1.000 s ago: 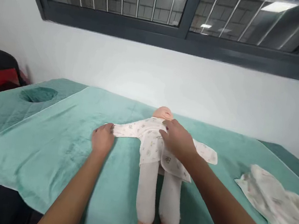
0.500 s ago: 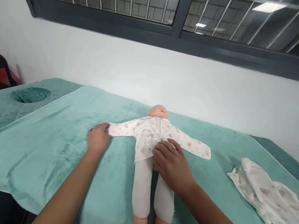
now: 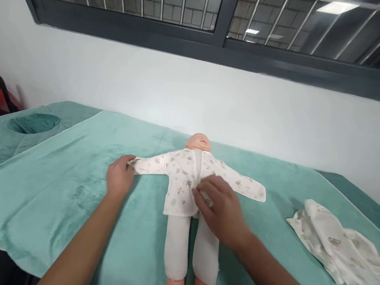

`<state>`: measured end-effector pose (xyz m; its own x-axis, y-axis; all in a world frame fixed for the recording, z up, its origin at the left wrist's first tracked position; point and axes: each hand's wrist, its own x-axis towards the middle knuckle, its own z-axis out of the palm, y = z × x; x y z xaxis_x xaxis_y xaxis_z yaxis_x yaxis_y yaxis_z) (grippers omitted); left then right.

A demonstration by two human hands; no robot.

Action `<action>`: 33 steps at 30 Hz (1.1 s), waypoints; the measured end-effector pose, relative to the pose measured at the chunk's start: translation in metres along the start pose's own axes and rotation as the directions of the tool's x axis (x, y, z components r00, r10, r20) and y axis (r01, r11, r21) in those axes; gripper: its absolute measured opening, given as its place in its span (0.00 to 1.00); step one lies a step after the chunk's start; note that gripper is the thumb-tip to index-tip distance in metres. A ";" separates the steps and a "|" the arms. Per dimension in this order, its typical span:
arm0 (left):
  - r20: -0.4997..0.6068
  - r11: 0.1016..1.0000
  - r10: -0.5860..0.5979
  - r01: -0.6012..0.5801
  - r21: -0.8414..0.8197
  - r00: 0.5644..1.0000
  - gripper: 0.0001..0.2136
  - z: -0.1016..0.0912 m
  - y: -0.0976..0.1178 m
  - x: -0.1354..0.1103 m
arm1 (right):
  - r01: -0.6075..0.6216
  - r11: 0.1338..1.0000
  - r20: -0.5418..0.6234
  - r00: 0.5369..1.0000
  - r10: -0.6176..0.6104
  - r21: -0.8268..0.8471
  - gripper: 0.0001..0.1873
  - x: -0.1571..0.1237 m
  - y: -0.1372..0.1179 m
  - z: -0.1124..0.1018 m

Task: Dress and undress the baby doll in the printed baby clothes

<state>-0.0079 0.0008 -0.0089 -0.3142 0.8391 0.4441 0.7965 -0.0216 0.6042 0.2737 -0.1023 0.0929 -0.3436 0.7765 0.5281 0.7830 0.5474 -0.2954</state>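
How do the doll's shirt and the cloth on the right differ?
The shirt dresses the doll; the cloth lies straight on the green sheet. The shirt is spread with sleeves outstretched; the cloth is bunched in folds. Both are white with small prints.

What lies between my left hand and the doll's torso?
In the head view, a printed jacket sleeve spans that stretch, running from your left hand to the doll's torso, with the green sheet beneath.
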 end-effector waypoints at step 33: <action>0.008 0.989 0.016 -0.015 -0.147 1.000 0.10 -0.012 0.009 -0.012 | -0.321 0.738 -0.073 0.934 0.349 -0.594 0.18 -0.090 0.146 -0.062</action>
<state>-0.0036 -0.0158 -0.0006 -0.2974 0.8429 0.4485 0.7167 -0.1133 0.6881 0.4512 -0.1118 0.0517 -0.0105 0.8938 0.4484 0.9959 -0.0308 0.0848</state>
